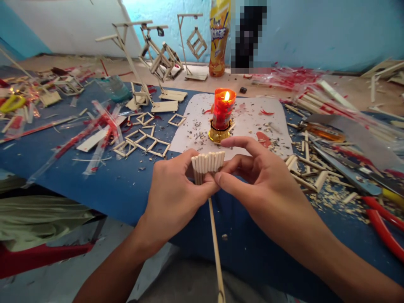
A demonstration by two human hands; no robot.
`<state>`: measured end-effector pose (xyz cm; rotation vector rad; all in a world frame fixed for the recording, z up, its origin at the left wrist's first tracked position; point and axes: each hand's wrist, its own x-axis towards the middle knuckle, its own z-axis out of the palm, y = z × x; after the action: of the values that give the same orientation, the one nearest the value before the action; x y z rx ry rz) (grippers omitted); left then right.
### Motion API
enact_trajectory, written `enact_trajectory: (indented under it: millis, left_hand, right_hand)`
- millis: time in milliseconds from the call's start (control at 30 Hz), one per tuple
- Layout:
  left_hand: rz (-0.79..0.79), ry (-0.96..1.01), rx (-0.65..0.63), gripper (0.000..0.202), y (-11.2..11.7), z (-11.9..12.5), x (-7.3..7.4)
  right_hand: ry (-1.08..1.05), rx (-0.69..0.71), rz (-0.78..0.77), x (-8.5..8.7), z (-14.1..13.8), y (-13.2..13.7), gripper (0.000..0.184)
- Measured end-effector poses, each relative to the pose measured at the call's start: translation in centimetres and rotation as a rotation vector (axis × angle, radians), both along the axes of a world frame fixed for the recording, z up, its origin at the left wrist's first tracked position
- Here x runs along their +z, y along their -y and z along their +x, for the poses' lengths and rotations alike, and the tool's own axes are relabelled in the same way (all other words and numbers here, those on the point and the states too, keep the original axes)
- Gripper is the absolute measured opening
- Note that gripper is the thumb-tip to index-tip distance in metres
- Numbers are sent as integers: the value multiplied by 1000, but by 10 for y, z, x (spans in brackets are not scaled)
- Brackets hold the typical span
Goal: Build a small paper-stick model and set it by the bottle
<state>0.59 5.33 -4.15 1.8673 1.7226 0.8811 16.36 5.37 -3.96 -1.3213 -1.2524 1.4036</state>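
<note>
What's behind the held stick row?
A white sheet bearing a lit red candle in a gold-coloured holder. The stick row, left hand and right hand hide part of the sheet's near edge.

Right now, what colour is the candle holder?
The candle holder is shiny gold, seen best in the head view.

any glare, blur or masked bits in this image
Head view: the red candle glows around its bright flame; head view: coarse pixels mask an area beside the bottle; head view: the row of short sticks looks fairly sharp.
</note>
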Motion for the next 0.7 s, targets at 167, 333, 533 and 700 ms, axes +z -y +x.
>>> enact_trajectory:
  millis: [167,333,533,700]
  left_hand:
    - [-15,53,-21,15,-1,-2,-1]
    - [-29,80,-40,16,-1,-4,-2]
    - [-14,43,-71,15,-1,-3,1]
    - [3,33,-80,17,-1,-3,1]
  right_hand:
    - [0,1,-18,2,-1,-1,48]
    - [14,10,-22,2,-1,-2,47]
    - [41,18,-31,6,-2,-1,46]
    - [63,16,-61,8,-2,-4,50]
